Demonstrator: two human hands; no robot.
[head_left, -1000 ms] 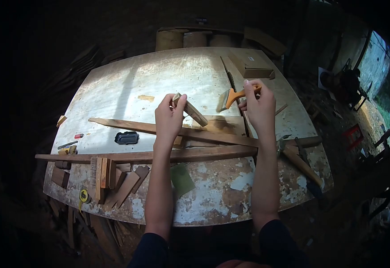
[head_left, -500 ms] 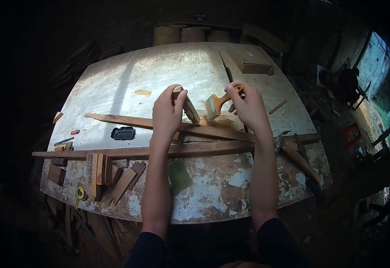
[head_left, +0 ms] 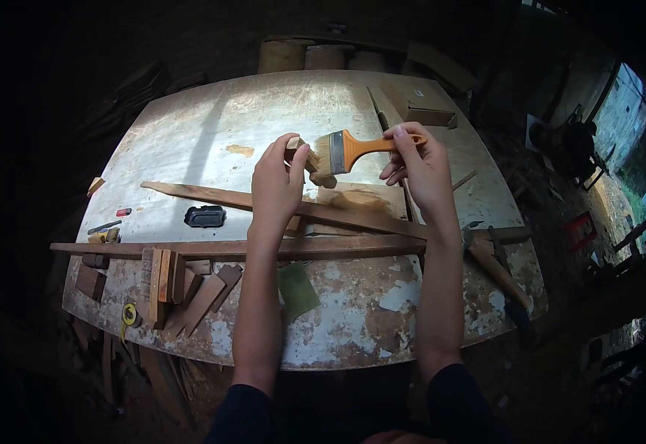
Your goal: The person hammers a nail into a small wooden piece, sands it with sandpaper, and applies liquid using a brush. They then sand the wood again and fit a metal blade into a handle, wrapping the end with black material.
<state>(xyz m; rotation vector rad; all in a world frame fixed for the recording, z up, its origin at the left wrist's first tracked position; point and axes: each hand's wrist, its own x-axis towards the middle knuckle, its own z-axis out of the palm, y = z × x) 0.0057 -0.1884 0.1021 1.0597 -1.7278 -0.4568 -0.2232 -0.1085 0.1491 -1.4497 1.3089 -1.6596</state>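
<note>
Since half a second ago the paintbrush (head_left: 345, 150) is lying level rather than pointing down, its bristles now meeting the small wooden block (head_left: 309, 164) above the table. Gripping the brush, the right hand (head_left: 417, 164) is pinching the orange handle between thumb and fingers, the remaining fingers spreading loosely. Clenched round the lower part of the block, the left hand (head_left: 277, 185) is holding it tilted above the long wooden strips (head_left: 293, 211) that are crossing the worn white table (head_left: 212, 133). Lying left of the left wrist is a black oblong case (head_left: 205, 216), and a green sheet (head_left: 298, 290) is resting between the forearms. Short wood offcuts (head_left: 182, 285) are sitting near the table's left front edge, beside a yellow tape measure (head_left: 127, 314).
</note>
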